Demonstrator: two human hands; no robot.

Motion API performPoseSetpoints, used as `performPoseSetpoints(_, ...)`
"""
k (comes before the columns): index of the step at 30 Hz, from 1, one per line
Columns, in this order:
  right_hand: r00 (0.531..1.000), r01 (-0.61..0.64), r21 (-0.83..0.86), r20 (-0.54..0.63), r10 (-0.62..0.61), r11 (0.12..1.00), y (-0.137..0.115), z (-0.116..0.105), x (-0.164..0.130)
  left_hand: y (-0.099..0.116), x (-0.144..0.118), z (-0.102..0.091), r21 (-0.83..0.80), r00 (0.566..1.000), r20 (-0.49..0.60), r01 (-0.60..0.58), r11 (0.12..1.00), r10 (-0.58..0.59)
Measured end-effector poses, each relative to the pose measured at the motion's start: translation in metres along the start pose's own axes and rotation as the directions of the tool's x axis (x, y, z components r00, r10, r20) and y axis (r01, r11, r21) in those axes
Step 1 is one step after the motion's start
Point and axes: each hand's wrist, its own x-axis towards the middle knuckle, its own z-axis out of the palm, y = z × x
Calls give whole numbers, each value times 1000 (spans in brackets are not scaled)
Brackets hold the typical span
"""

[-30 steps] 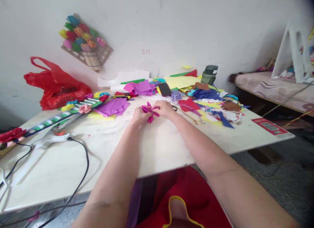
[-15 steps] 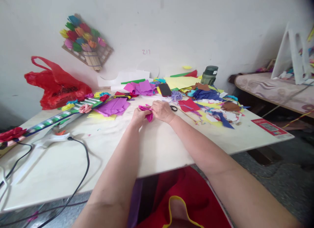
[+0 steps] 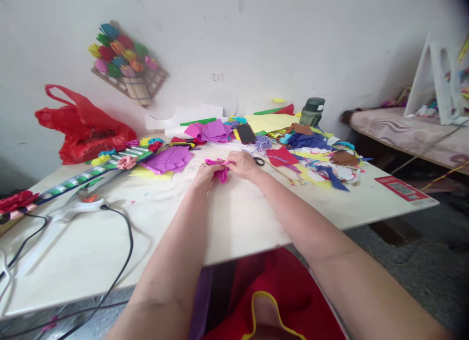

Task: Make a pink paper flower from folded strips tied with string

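Head view: both hands meet mid-surface (image 3: 146,218) — left hand (image 3: 203,176) and right hand (image 3: 245,165) have their fingers closed on a pink crepe-paper piece (image 3: 220,170), apparently being shaped; further gathering needs a steady pinch.

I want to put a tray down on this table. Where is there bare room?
Bare room lies on the table between the hands and the near edge, and between the black cord and the left arm. The far right is crowded with paper scraps; the left has a glue gun.
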Motion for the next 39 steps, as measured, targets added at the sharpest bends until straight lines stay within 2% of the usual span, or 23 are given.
performPoseSetpoints(3,994,-88,148,-54,97,985,6,5,1,5,-2,-1,-10,999,-2,39,999,-39)
performPoseSetpoints(6,979,-179,271,-46,198,946,13,7,1,11,-6,0,2,996,32,89,996,-89)
performPoseSetpoints(8,973,-206,300,-35,226,931,15,6,0,13,-8,1,44,993,54,103,994,-105)
performPoseSetpoints(11,971,-216,301,-32,236,929,14,4,0,12,-8,1,100,994,19,108,989,-111)
performPoseSetpoints(15,960,-233,367,-61,273,901,12,1,0,7,-4,-2,88,996,-25,85,992,-83)
performPoseSetpoints(19,909,-340,428,-81,410,838,19,0,1,7,-1,-4,26,998,-58,41,999,-40)
performPoseSetpoints(22,856,-450,458,-24,517,767,25,-2,2,8,-1,-4,-6,996,-85,8,1000,-9)
performPoseSetpoints(25,821,-510,536,71,566,673,23,-6,3,9,1,-6,-16,995,-101,-17,1000,15)
performPoseSetpoints(30,782,-566,650,228,580,508,12,-15,2,9,1,-7,-48,993,-108,-52,997,46)
performPoseSetpoints(34,759,-602,675,316,570,427,12,-14,1,12,-1,-3,-101,991,-116,-86,991,74)
performPoseSetpoints(39,701,-656,672,374,607,344,12,-12,0,14,-2,1,-121,993,-63,-107,987,100)
